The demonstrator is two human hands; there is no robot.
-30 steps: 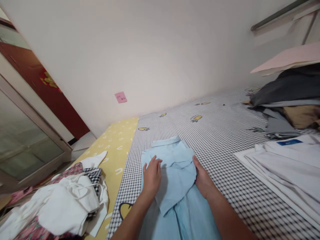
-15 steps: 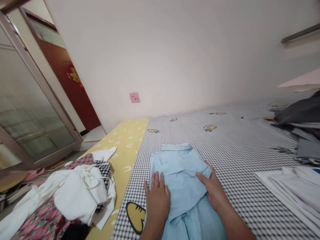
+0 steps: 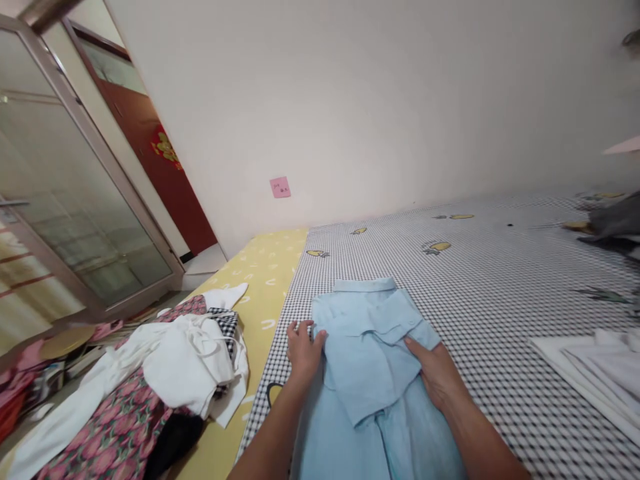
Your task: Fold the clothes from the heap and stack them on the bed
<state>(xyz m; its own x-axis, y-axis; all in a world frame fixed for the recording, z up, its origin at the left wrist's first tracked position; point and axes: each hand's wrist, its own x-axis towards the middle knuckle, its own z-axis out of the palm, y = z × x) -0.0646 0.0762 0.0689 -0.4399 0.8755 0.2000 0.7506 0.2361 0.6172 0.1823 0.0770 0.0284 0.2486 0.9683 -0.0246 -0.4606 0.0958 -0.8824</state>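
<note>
"Where's the shirt, and how does it lie?"

"The light-blue button-up shirt (image 3: 367, 353) lies flat at the middle of the bed, collar toward 12 o'clock, with a folded sleeve (image 3: 395, 317) crossing its front toward 2 o'clock."

"And the hands?"

"Apart, one on either side. The left hand (image 3: 304, 350) has its curled fingers against the shirt's left edge, and the right hand (image 3: 439, 373) lies open on the lower right of the shirt. Neither is clamped on the cloth."

"What's under it?"

"A black-and-white checked bedsheet (image 3: 500, 280) with yellow carrot prints. A yellow patterned pad (image 3: 265, 280) runs along it at 10 o'clock."

"Further out?"

"At 9 o'clock there's a heap of white garments (image 3: 187, 357) on pink floral fabric (image 3: 113, 427). Folded white clothes (image 3: 595, 373) sit at 3 o'clock, and grey cloth (image 3: 613, 220) at 2 o'clock."

"Any writing?"

"Only a pink sticky note (image 3: 280, 187) on the wall at 12 o'clock, with marks too small to read. A glass door (image 3: 85, 213) and a red door (image 3: 165, 150) stand at 10 and 11 o'clock."
</note>
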